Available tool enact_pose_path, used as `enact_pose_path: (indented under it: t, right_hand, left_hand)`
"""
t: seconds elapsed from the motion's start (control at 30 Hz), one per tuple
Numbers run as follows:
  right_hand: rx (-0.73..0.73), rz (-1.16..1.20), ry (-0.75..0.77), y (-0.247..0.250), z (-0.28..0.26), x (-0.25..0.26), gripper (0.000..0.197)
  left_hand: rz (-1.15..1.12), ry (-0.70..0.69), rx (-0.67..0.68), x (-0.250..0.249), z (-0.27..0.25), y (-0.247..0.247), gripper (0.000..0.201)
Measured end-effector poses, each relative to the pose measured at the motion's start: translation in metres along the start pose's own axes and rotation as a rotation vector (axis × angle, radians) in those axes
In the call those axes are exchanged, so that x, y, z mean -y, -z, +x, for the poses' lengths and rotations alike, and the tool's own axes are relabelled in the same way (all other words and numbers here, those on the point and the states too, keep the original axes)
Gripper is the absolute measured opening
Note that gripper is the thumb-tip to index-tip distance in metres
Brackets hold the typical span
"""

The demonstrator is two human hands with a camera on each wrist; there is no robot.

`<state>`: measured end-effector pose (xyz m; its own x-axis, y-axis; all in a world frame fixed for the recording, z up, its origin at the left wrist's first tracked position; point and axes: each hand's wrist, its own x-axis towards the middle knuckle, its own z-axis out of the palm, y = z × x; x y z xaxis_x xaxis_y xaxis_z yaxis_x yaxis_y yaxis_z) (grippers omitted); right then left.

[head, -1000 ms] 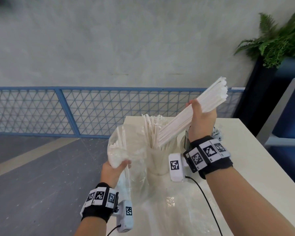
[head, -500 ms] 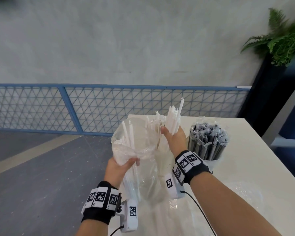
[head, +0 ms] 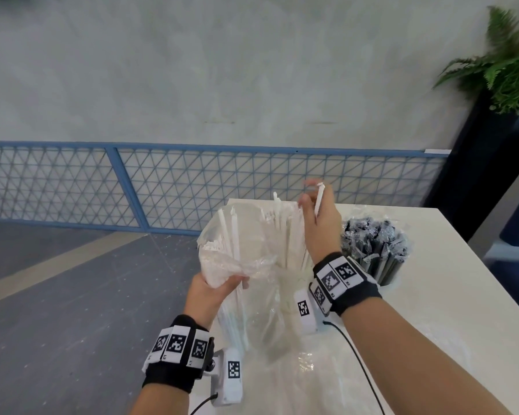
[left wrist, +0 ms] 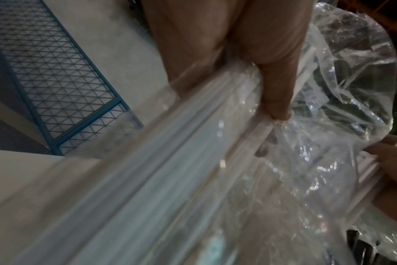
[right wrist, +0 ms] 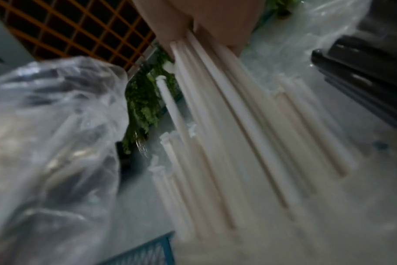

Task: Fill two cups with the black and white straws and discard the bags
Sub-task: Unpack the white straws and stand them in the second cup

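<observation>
My left hand grips the crumpled side of a clear plastic bag held upright at the table's left edge. A few white straws stay inside it. The thumb presses the film against those straws. My right hand is at the tops of the white straws standing behind the bag, its fingers closed on some of them. Their cup is mostly hidden by the bag. To the right, a cup holds the wrapped black straws.
The white table reaches to the right, and loose clear plastic lies on its near part. A blue mesh fence runs behind. A potted fern stands at the far right. Grey floor lies to the left.
My right hand brought the bundle of white straws down from high on the right into the cup and now sits at their tops. My left hand has kept hold of the bag.
</observation>
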<state>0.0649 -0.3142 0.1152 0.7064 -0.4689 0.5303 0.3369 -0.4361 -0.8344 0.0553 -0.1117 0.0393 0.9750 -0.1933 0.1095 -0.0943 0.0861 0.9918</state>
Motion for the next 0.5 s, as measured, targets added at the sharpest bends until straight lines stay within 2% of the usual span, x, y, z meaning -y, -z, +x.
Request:
enact_pose_path:
  t: [0.03, 0.2, 0.3, 0.33, 0.4, 0.43, 0.47, 0.5]
  right_hand:
    - [0.037, -0.046, 0.001, 0.000, 0.000, -0.003, 0.012]
    - [0.089, -0.106, -0.080, 0.009, -0.008, -0.023, 0.019]
    - [0.157, -0.131, -0.117, 0.012, -0.011, -0.020, 0.011]
    - [0.139, -0.171, -0.081, 0.013, -0.013, -0.017, 0.015]
    - [-0.065, -0.206, 0.093, 0.018, -0.023, -0.004, 0.038]
    - [-0.154, -0.169, 0.192, 0.020, -0.029, 0.006, 0.038]
    - [-0.153, -0.115, 0.247, 0.020, -0.037, 0.016, 0.032]
    - [-0.061, -0.080, 0.265, 0.020, -0.044, 0.024, 0.024]
  left_hand:
    - [-0.002, 0.000, -0.002, 0.000, 0.000, -0.001, 0.031]
    - [0.023, 0.004, 0.028, 0.001, -0.001, -0.006, 0.024]
    - [0.040, -0.007, 0.042, -0.001, -0.002, -0.010, 0.025]
    - [0.045, -0.008, 0.041, -0.002, -0.002, -0.011, 0.023]
    - [0.055, -0.002, 0.036, -0.003, -0.002, -0.012, 0.018]
    - [0.055, 0.001, 0.032, -0.004, -0.002, -0.013, 0.017]
    - [0.056, 0.005, 0.030, -0.004, -0.002, -0.013, 0.019]
    - [0.056, 0.012, 0.027, -0.005, -0.003, -0.013, 0.024]
